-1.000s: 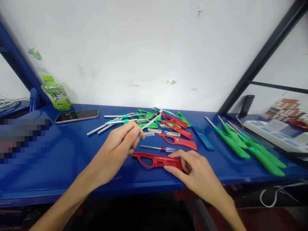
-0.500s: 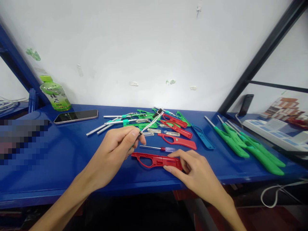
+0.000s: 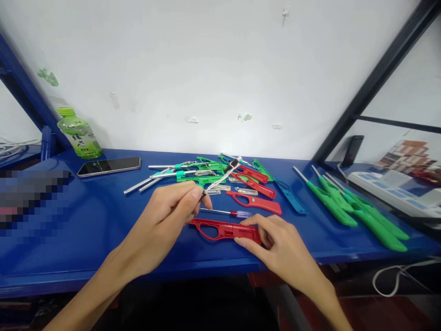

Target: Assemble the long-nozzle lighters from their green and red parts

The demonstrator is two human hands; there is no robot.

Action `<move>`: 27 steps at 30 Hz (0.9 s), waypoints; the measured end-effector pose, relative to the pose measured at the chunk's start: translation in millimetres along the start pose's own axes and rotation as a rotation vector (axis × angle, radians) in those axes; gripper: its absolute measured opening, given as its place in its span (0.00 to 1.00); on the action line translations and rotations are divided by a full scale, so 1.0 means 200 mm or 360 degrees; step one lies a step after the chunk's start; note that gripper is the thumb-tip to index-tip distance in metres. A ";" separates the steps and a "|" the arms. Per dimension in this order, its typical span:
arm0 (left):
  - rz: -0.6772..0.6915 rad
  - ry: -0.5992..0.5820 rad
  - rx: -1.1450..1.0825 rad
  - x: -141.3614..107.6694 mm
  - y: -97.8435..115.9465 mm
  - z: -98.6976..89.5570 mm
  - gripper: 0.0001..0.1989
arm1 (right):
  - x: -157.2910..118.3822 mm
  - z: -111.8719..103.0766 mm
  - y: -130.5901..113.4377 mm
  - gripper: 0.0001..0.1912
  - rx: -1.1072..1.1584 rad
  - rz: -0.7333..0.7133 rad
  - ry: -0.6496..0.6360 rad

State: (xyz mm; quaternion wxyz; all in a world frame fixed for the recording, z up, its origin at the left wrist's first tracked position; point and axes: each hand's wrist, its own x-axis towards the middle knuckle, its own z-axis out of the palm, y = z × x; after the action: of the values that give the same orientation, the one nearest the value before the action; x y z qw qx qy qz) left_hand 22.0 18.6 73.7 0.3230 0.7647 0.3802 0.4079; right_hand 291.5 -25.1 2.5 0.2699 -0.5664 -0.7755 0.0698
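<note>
Pinched between the fingers of my left hand (image 3: 172,216) is a small black part with white wires (image 3: 220,179), which reach up and right to another black piece (image 3: 234,163). My right hand (image 3: 275,236) grips the right end of an open red lighter shell (image 3: 223,230) lying on the blue table (image 3: 103,225). Just behind that shell lies a screwdriver (image 3: 237,214) with a clear purple and red handle. More red shells (image 3: 258,203), a blue shell (image 3: 291,195), green shells (image 3: 210,165) and metal tubes (image 3: 138,185) are piled farther back.
Several green lighters (image 3: 330,202) lie on the right, beside a white power strip (image 3: 386,188). At the back left are a phone (image 3: 110,166) and a green bottle (image 3: 79,135). A white wall (image 3: 172,69) rises behind the table.
The black piece at the wires' far end has shifted slightly right and tilted upward. My left hand has moved slightly right; my right hand stays on the red shell.
</note>
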 end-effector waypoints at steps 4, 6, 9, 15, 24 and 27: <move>0.0045 0.0016 0.0056 0.00 0.00 -0.01 0.23 | 0.00 0.00 0.00 0.17 0.0015 0.0007 0.0010; 0.0062 0.0024 0.0083 0.00 0.00 -0.01 0.23 | 0.00 0.00 0.00 0.17 0.0015 0.0006 0.0014; 0.0080 0.0024 0.0113 0.00 0.00 -0.01 0.23 | 0.00 0.00 0.00 0.17 0.0009 0.0001 0.0013; 0.0130 0.0051 0.0148 0.00 0.01 0.00 0.23 | 0.00 0.00 0.00 0.18 0.0011 0.0004 0.0003; 0.0023 -0.0087 0.0021 0.00 -0.01 -0.01 0.20 | 0.00 0.02 0.01 0.19 -0.0027 0.0023 0.0060; -0.0021 -0.0116 0.0025 0.00 0.01 -0.01 0.18 | 0.01 0.03 0.02 0.22 -0.0024 0.0004 0.0177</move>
State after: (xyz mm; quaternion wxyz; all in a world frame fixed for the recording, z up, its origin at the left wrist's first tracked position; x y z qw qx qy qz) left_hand 20.8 17.7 76.7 0.3335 0.7790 0.3765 0.3745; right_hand 291.4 -21.5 -3.2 0.3081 -0.5725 -0.7591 0.0327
